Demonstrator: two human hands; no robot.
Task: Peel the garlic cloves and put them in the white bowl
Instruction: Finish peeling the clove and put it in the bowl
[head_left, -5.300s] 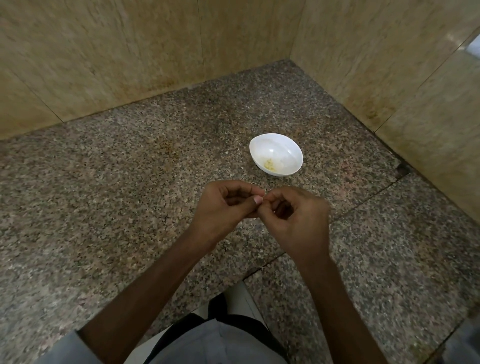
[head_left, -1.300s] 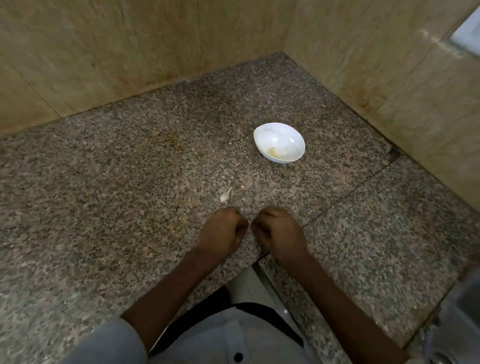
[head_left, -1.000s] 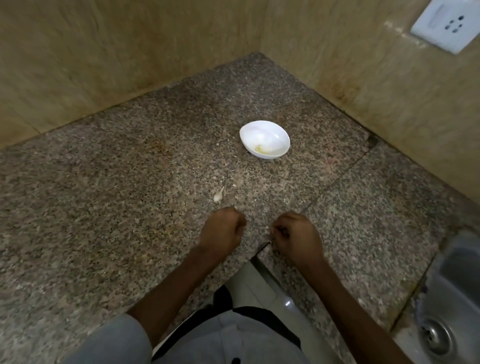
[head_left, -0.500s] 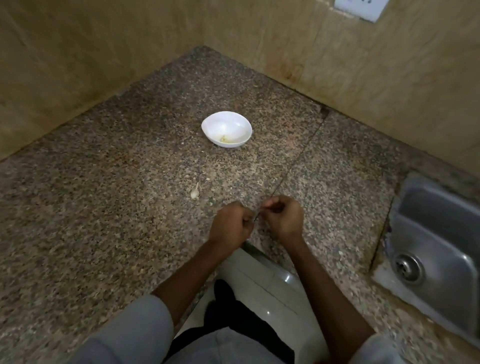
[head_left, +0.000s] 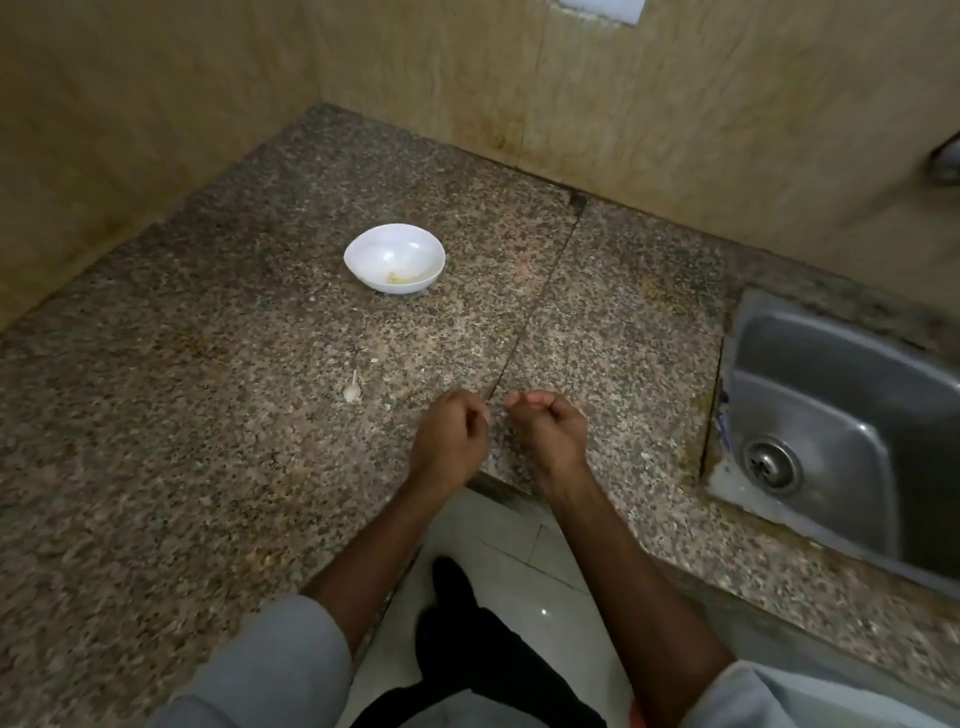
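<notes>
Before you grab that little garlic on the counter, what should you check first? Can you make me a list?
1. Garlic clove lies alone on the counter, to the left of the left hand: ok.
2. Left hand free: its fingers are curled and may pinch something: cannot tell.
3. Right hand free: its fingers are curled too: cannot tell.
4. White bowl upright with room, only yellowish bits inside: ok.
5. Way from clove to bowl, only small flecks lie there: ok.
6. Clove peeled or not: too small to see: cannot tell.
</notes>
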